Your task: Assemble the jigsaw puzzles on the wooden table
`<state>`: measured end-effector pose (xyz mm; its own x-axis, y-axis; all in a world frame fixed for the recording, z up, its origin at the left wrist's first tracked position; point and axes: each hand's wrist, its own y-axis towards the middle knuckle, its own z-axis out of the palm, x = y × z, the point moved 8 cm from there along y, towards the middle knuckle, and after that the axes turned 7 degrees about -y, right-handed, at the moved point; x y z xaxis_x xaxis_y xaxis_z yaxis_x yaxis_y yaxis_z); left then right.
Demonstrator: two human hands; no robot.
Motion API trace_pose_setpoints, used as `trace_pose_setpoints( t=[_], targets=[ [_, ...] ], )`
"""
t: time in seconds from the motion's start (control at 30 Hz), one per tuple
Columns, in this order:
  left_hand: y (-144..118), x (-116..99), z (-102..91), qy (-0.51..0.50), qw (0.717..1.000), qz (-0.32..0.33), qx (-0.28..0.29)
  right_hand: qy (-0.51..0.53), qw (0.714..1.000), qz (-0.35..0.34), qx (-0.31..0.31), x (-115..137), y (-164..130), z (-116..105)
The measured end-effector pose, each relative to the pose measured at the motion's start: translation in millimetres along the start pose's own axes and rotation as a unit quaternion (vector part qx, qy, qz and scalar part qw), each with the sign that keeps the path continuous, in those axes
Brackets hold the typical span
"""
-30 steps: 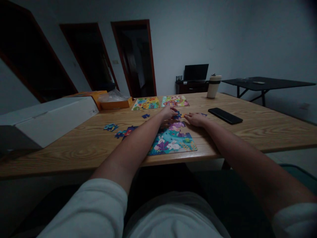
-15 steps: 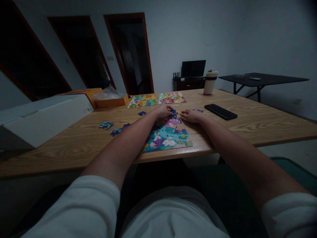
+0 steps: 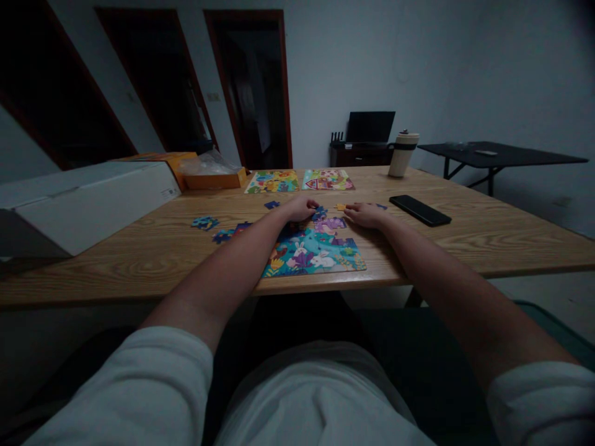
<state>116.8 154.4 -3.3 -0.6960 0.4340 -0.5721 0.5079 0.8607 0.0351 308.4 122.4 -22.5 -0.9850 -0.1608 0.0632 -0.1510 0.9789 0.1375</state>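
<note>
A partly assembled jigsaw puzzle (image 3: 320, 251) with white rabbits on teal lies at the table's near edge, its left part behind my left forearm. Above its upper edge, my left hand (image 3: 300, 209) is closed, fingertips pinching a dark blue puzzle piece (image 3: 320, 213). Beside it, my right hand (image 3: 365, 215) rests on the table with its fingers stretched out. Their tips touch or nearly touch a yellow puzzle piece (image 3: 340, 207). Another blue piece (image 3: 382, 206) peeks out behind the right hand. More loose puzzle pieces (image 3: 204, 223) lie left of my left arm, and a blue one (image 3: 272, 204) lies beyond it.
Two finished puzzles (image 3: 272, 181) lie farther back. On the left are a white box (image 3: 116, 201) and an orange tray (image 3: 216, 180) with clear plastic. A black phone (image 3: 419, 210) and a lidded cup (image 3: 403, 155) are on the right of the wooden table (image 3: 488, 235).
My left hand has drawn slightly left with the blue piece, widening the gap to my right hand. The right hand stays beside the yellow piece. The camera view has shifted a little.
</note>
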Motion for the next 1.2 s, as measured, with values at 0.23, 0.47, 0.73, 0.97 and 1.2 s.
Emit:
trace_pose_setpoints(
  t=[0.23,0.47,0.73,0.97,1.2],
  targets=[
    [-15,-18,4.7,0.041,0.997,0.049,0.054,-0.037,0.998,0.012,0.043,4,-3,1],
    [-4,-19,14.0,0.096,0.992,0.063,0.05,-0.053,0.997,0.021,0.049,6,-6,0],
    [-2,-18,12.8,0.112,0.989,0.085,0.041,-0.03,0.998,0.032,0.034,3,-5,-1],
    [-5,-18,12.0,0.124,0.989,0.077,0.036,-0.012,0.999,0.038,0.031,1,-4,0],
    [-12,-9,4.4,0.081,0.996,0.021,0.035,0.001,0.999,0.043,-0.012,1,-8,-9]
  ],
)
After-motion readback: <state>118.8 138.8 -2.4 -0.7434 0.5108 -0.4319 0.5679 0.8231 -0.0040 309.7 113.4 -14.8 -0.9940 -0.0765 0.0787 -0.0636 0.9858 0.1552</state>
